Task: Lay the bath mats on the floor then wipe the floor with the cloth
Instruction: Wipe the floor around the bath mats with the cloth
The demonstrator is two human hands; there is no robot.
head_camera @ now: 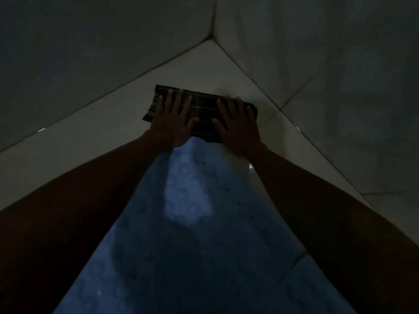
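here the dim room closes in to a corner: two tiled walls meet at a vertical seam up top, and the pale tiled floor runs as a narrowing wedge toward that corner. a blue bath mat lies flat on the floor, stretching from the bottom edge of the view up between the two bare forearms, a soft patch of light on its middle and faint round embossing across it. its far end reaches just under the near edge of the cloth.

the cloth, dark with thin pale stripes and folded into a flat rectangle, lies on the floor at the far end of the mat, a little way short of the corner. bare floor shows on its left, and a narrower strip on its right before the right wall's base.

the left hand rests palm down on the left half of the cloth, fingers straight and spread, gripping nothing. the right hand lies flat on the right half in the same way, fingers spread toward the far edge. a stripe of cloth shows between the two thumbs.
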